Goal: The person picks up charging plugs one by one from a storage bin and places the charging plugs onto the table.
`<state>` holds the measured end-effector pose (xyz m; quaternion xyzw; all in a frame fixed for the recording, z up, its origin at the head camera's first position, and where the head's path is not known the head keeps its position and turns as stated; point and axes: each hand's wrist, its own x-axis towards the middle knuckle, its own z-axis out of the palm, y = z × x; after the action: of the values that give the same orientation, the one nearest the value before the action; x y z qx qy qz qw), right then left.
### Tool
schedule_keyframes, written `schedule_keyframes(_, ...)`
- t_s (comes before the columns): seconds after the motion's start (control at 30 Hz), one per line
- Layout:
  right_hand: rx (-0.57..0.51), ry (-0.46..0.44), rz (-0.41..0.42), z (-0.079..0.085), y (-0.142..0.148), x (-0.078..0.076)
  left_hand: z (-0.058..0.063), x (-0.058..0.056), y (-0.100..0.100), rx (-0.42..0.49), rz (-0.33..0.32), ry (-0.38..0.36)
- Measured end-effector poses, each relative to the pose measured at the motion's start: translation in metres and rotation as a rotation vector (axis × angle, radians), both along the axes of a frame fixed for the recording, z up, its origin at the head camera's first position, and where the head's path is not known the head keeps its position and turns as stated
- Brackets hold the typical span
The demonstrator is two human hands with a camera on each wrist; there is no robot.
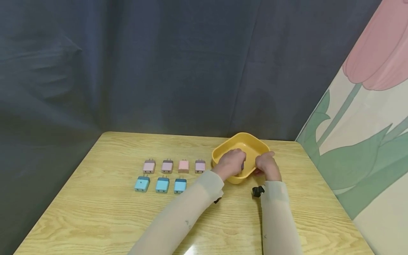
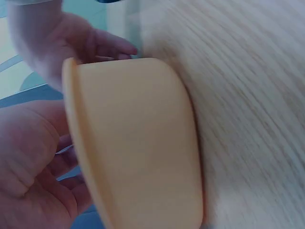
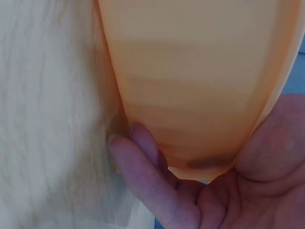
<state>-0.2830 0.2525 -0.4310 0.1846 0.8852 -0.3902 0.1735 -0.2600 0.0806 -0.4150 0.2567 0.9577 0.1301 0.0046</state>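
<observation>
A yellow plastic basin (image 1: 237,180) stands on the table, and its outer wall (image 2: 133,143) fills much of the left wrist view. My left hand (image 1: 231,162) reaches over the near left rim with curled fingers. A small dark purple piece (image 1: 242,166), seemingly part of a charger plug, shows at its fingertips; the rest is hidden by the hand. My right hand (image 1: 267,165) grips the basin's right rim, thumb over the edge and fingers (image 3: 143,167) against the outer wall.
Left of the basin, pinkish-purple charger plugs (image 1: 167,166) form a row, with light blue ones (image 1: 162,185) in a row nearer me. The wooden table (image 1: 95,212) meets a dark curtain (image 1: 178,71) behind and a flower-patterned cloth (image 1: 357,156) on the right.
</observation>
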Motion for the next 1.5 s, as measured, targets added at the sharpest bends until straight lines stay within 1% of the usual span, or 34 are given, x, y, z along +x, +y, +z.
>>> schedule_keyframes(0.13, -0.003, 0.018, 0.009, 0.001, 0.000, 0.003, 0.006, 0.007, -0.007, 0.043, 0.031, 0.017)
schedule_keyframes(0.27, 0.003, 0.032, 0.019, 0.000, 0.001, 0.002, 0.011, 0.016, -0.015, 0.069, 0.068, 0.031)
schedule_keyframes(0.4, 0.012, 0.038, 0.019, -0.002, 0.003, 0.002, 0.013, 0.023, -0.022, 0.092, 0.102, 0.028)
schedule_keyframes(0.57, 0.006, 0.025, 0.003, -0.003, 0.004, 0.003, 0.013, 0.028, -0.029, 0.107, 0.106, 0.029)
schedule_keyframes(0.7, 0.005, 0.024, -0.005, -0.003, 0.004, 0.004, 0.016, 0.033, -0.037, 0.124, 0.098, 0.034)
schedule_keyframes(0.93, -0.001, 0.030, -0.001, -0.003, 0.001, 0.003, 0.030, 0.043, -0.061, 0.183, 0.122, 0.049)
schedule_keyframes(1.07, -0.019, 0.037, 0.001, -0.004, 0.001, 0.000, 0.035, 0.049, -0.076, 0.225, 0.133, 0.063)
schedule_keyframes(1.17, -0.035, 0.044, 0.004, -0.006, 0.001, -0.002, 0.036, 0.053, -0.089, 0.232, 0.132, 0.072)
schedule_keyframes(1.23, -0.040, 0.045, 0.002, -0.006, 0.001, -0.003, 0.036, 0.056, -0.097, 0.233, 0.129, 0.065)
schedule_keyframes(1.37, -0.041, 0.039, -0.005, -0.007, 0.001, -0.004, 0.036, 0.060, -0.110, 0.230, 0.134, 0.043)
schedule_keyframes(1.5, -0.039, 0.029, -0.008, -0.006, 0.002, -0.002, 0.035, 0.067, -0.121, 0.206, 0.151, 0.017)
